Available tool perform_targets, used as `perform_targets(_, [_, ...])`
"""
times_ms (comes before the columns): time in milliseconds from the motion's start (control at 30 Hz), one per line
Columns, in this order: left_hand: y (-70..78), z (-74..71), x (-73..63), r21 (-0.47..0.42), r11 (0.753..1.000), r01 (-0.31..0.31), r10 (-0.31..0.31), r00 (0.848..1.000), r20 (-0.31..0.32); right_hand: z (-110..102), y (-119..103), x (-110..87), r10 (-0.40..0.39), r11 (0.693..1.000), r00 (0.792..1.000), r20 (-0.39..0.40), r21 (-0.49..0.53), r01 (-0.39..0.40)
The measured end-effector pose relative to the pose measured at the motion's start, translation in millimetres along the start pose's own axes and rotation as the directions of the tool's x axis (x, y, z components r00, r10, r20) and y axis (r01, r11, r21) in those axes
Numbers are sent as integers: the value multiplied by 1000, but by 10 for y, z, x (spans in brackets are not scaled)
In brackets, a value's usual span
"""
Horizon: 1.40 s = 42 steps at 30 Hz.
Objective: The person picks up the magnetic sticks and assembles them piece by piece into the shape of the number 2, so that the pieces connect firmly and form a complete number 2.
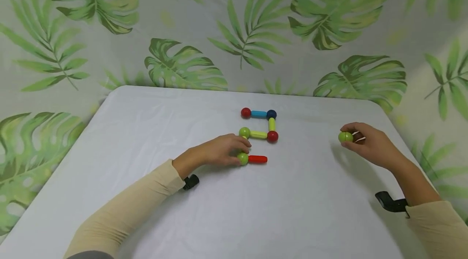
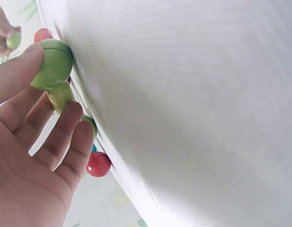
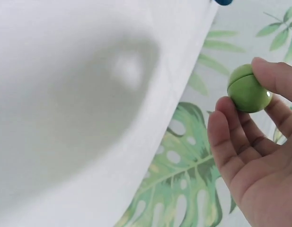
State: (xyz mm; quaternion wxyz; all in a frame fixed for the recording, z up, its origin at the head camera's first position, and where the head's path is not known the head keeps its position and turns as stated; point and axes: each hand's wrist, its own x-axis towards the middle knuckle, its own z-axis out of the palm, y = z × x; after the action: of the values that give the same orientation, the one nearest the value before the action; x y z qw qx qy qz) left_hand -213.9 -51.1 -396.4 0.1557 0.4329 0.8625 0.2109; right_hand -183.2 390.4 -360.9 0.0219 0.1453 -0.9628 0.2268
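A chain of balls and short rods lies on the white table, shaped like a digit with one side unfilled. My left hand (image 1: 224, 149) holds its lower green ball (image 1: 243, 158) between thumb and fingers. From that ball a red rod (image 1: 258, 159) points right with a free end. A yellow-green rod (image 2: 60, 97) joins it to another green ball (image 1: 244, 132), partly behind my fingers. Off to the right, my right hand (image 1: 376, 145) pinches a loose green ball (image 3: 249, 89) above the table, thumb on one side and fingertips on the other.
Further along the chain are a red ball (image 1: 272, 136), a dark blue ball (image 1: 271, 114), a blue rod (image 1: 258, 114) and a red end ball (image 1: 246, 113). Behind the table (image 1: 310, 210) hangs a leaf-patterned cloth (image 1: 256, 19). Both wrists carry black camera mounts (image 1: 391, 202).
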Motion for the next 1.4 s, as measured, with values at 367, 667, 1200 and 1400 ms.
perform_targets(367, [-24, 2, -25, 1, 1000, -1, 1, 1000, -8, 204, -76, -263, -149, 988, 987, -60, 23, 151])
perform_targets(667, [-54, 17, -35, -11, 1000, 5, -5, 1000, -17, 305, -279, -346, -254, 963, 967, -20, 90, 254])
perform_targets(1200, [-30, 46, -6, -40, 999, 12, -13, 1000, -13, 429, -471, -377, -332, 938, 943, 7, 105, 329])
perform_targets(1400, [-37, 36, 5, -35, 999, 11, -11, 1000, -11, 543, -632, -252, -302, 945, 950, 83, 156, 287])
